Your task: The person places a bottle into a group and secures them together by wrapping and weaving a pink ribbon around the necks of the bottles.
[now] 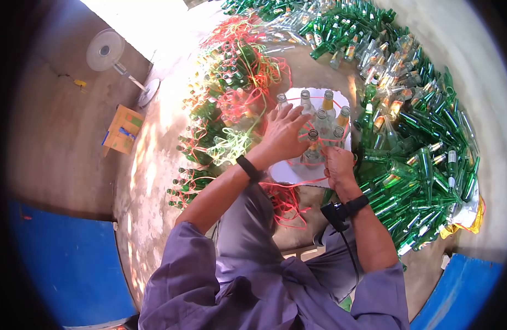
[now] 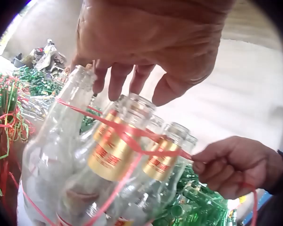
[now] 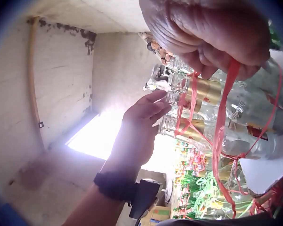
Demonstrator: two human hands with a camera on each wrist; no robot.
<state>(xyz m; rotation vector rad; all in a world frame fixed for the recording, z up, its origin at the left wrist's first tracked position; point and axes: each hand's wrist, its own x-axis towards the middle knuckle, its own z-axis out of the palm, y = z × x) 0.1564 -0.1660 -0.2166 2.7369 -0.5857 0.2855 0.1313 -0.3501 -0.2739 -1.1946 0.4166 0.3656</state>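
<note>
Hundreds of green bottles [image 1: 424, 165] lie heaped loose on the concrete floor [image 1: 61, 143] in a wide arc to the person's right and ahead. A second, smaller mass of green bottles stands to the left, already tied in bundles [image 1: 220, 104] with red and pale green string. Between the two heaps a white sheet [image 1: 289, 173] lies on the floor, and on it stands a cluster of clear glass bottles [image 1: 319, 129], upright and pressed together, all without caps, and I cannot tell if anything is inside them. Several of them carry gold foil labels with red print on the neck; the rest are plain clear glass. A red string [image 2: 127, 136] runs around the cluster at neck height and again lower down.

The left hand [image 1: 284, 135] rests over the bottle mouths with its fingers straight and spread, gripping nothing. The right hand [image 1: 339, 165] is clenched on the red string just beside the cluster, with the string taut from its fist to the bottles.

Well to the left stand a white fan [image 1: 108, 52] and a flattened cardboard box [image 1: 122, 129].
</note>
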